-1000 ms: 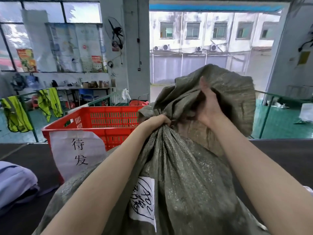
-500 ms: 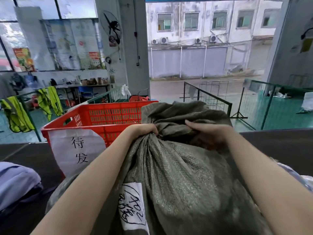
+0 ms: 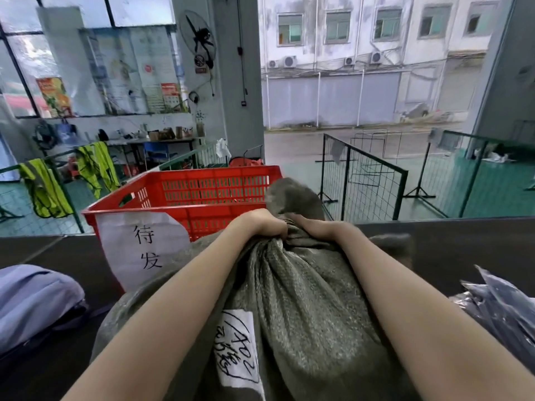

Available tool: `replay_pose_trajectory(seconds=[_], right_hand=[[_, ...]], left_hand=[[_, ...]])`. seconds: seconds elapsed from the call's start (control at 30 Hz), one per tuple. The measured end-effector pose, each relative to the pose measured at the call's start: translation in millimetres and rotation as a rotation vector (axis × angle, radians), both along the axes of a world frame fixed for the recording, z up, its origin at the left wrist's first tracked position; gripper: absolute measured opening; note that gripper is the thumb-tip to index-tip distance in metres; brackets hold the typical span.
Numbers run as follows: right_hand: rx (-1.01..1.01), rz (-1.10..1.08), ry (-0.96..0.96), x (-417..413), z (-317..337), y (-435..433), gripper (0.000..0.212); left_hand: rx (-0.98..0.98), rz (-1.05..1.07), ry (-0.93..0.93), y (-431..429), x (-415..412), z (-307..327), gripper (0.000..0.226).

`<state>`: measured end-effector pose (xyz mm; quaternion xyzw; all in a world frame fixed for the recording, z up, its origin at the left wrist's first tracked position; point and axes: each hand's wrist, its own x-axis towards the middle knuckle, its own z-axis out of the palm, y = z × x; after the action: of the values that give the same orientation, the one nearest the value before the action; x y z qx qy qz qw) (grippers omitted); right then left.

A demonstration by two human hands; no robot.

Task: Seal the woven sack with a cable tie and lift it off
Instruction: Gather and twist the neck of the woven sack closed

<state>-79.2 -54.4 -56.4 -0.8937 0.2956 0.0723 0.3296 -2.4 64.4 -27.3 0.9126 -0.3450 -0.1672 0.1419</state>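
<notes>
In the centre of the frame both hands are gripping the gathered neck of the woven sack (image 3: 304, 308). The left hand (image 3: 262, 225) is clenching into a tight fist around the bunched fabric, knuckles up. The right hand (image 3: 314, 230) is pressing against the neck from the other side, touching the left, its fingers curling into the folds and mostly hidden. The loose top of the sack is flopping over behind the hands. The sack is filling the lower middle of the frame, lying on a dark surface (image 3: 463, 250), with a white handwritten label (image 3: 238, 348) on its front. A red crate (image 3: 208, 195) bearing a paper sign (image 3: 142, 247) is standing just behind it at centre left.
</notes>
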Motion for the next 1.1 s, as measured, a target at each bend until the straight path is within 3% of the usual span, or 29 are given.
replay_pose_trajectory(seconds=[0.07,0.13,0.23,0.3,0.37,0.47,0.5,0.53,0.6,0.63,0.7,0.73,0.77,0.87,0.93,1.03,1.1], right_hand=[[-0.287,-0.095,-0.056,2,9,-5,0.074],[-0.581,-0.134,-0.154,5,27,-3,0.056],[-0.646,0.020,-0.464,8,49,10,0.053],[-0.690,0.210,-0.538,11,57,24,0.053],[-0.616,0.263,-0.373,14,50,21,0.047],[-0.179,-0.010,0.117,0,37,-10,0.069],[-0.167,-0.065,0.193,-7,35,-18,0.070],[-0.260,-0.079,0.195,-12,38,-24,0.065],[-0.511,-0.146,-0.053,-15,50,-26,0.046],[-0.506,-0.123,-0.237,-15,58,-23,0.040],[-0.203,0.105,-0.499,-21,69,-10,0.054],[-0.035,0.249,-0.480,-26,73,0,0.067],[0.003,0.359,-0.388,-27,75,10,0.079],[-0.396,0.454,-0.194,-19,59,23,0.100],[-0.627,0.349,-0.260,-13,47,25,0.087],[-0.741,0.324,-0.314,-6,44,27,0.041],[-0.809,0.319,-0.303,-3,51,29,0.030]], left_hand=[[0.011,-0.007,-0.036,-2,1,1,0.046],[0.013,-0.035,-0.062,-2,1,2,0.045],[0.004,-0.157,-0.158,-1,-2,3,0.037],[-0.008,-0.272,-0.227,2,-9,5,0.025],[-0.034,-0.363,-0.312,5,-17,8,0.026],[0.004,-0.392,-0.371,9,-19,6,0.031],[0.026,-0.391,-0.373,9,-18,5,0.030],[0.036,-0.383,-0.371,8,-16,4,0.029],[0.034,-0.357,-0.363,5,-11,4,0.028],[0.027,-0.342,-0.360,3,-9,4,0.028],[0.006,-0.314,-0.356,1,-6,4,0.030],[-0.008,-0.307,-0.359,1,-6,6,0.029],[-0.035,-0.304,-0.362,0,-6,7,0.027],[-0.162,-0.303,-0.311,2,-9,15,0.039],[-0.176,-0.278,-0.315,5,-10,17,0.044],[-0.123,-0.243,-0.272,9,-9,17,0.041],[-0.131,-0.230,-0.152,11,-2,19,0.048]])
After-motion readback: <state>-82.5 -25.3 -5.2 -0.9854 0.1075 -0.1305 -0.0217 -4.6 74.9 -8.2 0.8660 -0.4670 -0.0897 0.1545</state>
